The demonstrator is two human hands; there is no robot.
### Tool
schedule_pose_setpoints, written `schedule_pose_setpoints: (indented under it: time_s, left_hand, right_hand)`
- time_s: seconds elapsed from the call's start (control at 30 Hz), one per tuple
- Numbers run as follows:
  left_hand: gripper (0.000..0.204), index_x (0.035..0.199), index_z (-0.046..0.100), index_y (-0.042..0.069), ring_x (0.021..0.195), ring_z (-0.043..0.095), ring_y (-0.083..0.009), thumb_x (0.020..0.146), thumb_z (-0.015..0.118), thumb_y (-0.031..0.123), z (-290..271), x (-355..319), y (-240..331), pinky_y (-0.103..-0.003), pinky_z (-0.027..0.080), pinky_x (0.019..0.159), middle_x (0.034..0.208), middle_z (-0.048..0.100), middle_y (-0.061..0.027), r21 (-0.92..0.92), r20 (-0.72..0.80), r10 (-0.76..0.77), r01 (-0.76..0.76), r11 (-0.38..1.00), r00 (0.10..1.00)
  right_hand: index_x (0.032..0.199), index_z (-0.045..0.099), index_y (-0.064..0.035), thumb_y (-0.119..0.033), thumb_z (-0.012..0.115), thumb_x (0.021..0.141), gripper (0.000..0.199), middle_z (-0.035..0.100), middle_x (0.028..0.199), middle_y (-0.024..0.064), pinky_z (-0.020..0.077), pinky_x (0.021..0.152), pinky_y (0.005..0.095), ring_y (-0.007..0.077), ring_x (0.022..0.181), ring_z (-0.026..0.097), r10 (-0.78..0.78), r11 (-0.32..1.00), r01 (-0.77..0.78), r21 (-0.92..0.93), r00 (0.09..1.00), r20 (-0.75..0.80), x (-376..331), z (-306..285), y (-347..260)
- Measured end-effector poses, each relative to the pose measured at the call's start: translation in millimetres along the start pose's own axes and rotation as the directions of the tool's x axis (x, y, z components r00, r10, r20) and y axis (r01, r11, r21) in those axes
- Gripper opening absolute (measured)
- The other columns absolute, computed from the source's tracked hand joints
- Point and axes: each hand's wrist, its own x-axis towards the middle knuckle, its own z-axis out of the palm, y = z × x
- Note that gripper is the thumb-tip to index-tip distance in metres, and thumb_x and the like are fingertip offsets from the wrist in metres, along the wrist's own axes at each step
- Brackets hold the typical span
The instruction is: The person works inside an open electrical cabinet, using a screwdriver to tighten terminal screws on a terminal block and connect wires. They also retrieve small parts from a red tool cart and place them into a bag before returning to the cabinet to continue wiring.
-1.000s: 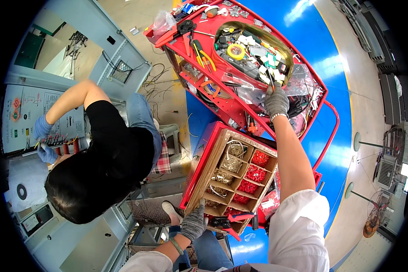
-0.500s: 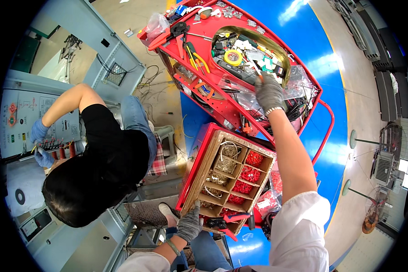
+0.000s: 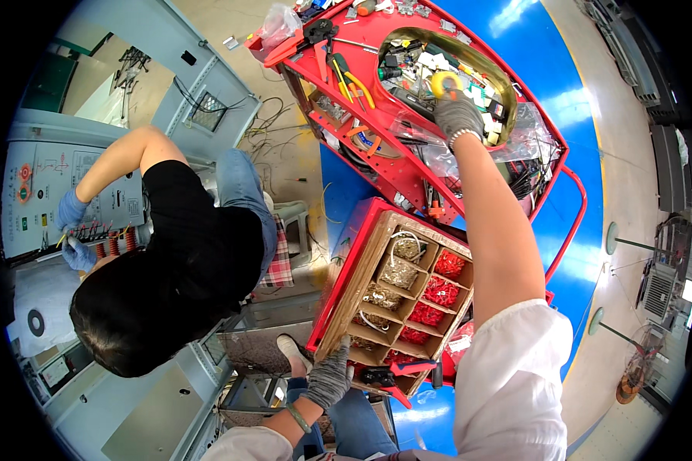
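Observation:
My right hand [image 3: 460,117], in a grey glove, reaches into the oval metal bin [image 3: 507,83] on the red cart. Its fingers close on a roll of yellow tape [image 3: 444,82] above the loose small parts. My left hand [image 3: 329,379], gloved too, grips the near left corner of a cardboard box with compartments [image 3: 351,297]. Red terminals [image 3: 425,313] fill one row of the compartments, brass-coloured terminals [image 3: 399,273] the other. Crimping pliers with red handles [image 3: 392,375] lie across the box's near end, beside my left hand.
The red cart [image 3: 338,77] also carries yellow-handled pliers [image 3: 352,81] and plastic bags [image 3: 532,132]. At left, a co-worker in a black shirt [image 3: 196,238] bends over an open grey cabinet [image 3: 69,180], blue gloves at its wiring.
My right hand has moved farther into the bin and taken hold of the tape roll, which has shifted right among the parts. My left hand stays at the box corner. The view has shifted slightly.

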Motion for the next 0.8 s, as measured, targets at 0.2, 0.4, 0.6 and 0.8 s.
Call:
schedule_pose_setpoints:
  time_s: [0.2, 0.4, 0.6, 0.8]
  left_hand:
    - [0.072, 0.138, 0.026, -0.002, 0.103, 0.056, -0.0358, 0.079, 0.059, 0.022, -3, 4, 2, -0.041, 0.042, 0.091, 0.124, 0.049, -0.0248, -0.008, 0.046, -0.022, 0.023, 1.0, 0.999]
    - [0.071, 0.138, 0.027, -0.002, 0.097, 0.057, -0.0373, 0.078, 0.059, 0.022, 2, 1, -1, -0.043, 0.044, 0.088, 0.119, 0.052, -0.0255, 0.007, -0.009, -0.007, 0.007, 1.0, 1.0]
    - [0.073, 0.142, 0.02, 0.002, 0.105, 0.055, -0.0368, 0.082, 0.054, 0.024, -11, 5, 6, -0.043, 0.043, 0.091, 0.125, 0.048, -0.0256, 0.004, 0.117, -0.067, 0.067, 0.998, 0.991]
    - [0.071, 0.14, 0.024, 0.001, 0.105, 0.053, -0.0406, 0.08, 0.056, 0.024, -15, 5, 10, -0.043, 0.042, 0.093, 0.123, 0.048, -0.0276, -0.049, 0.158, -0.133, 0.142, 0.989, 0.978]
  right_hand:
    - [0.119, 0.05, -0.0073, -0.033, 0.044, 0.087, 0.041, 0.06, 0.107, 0.0256, 0.0438, 0.088, 0.0429, 0.0373, 0.104, 0.057, 0.134, 0.946, -0.019, 0.325, 0.932, -0.337, 15, -1, 86]
    - [0.099, 0.058, -0.0058, -0.025, 0.058, 0.079, 0.027, 0.062, 0.1, 0.0231, 0.0456, 0.084, 0.0429, 0.0379, 0.094, 0.06, 0.063, 0.995, -0.05, 0.082, 0.985, -0.158, -20, -11, 61]
    - [0.096, 0.065, -0.0059, -0.018, 0.058, 0.08, 0.021, 0.063, 0.096, 0.0198, 0.0477, 0.083, 0.0411, 0.034, 0.091, 0.061, -0.251, 0.964, 0.259, 0.066, 0.962, -0.107, -6, 7, 59]
    - [0.095, 0.065, -0.0065, -0.019, 0.057, 0.079, 0.022, 0.064, 0.095, 0.0201, 0.0471, 0.082, 0.0437, 0.0348, 0.092, 0.06, -0.023, 0.999, 0.026, 0.022, 0.988, -0.155, -4, 1, 53]
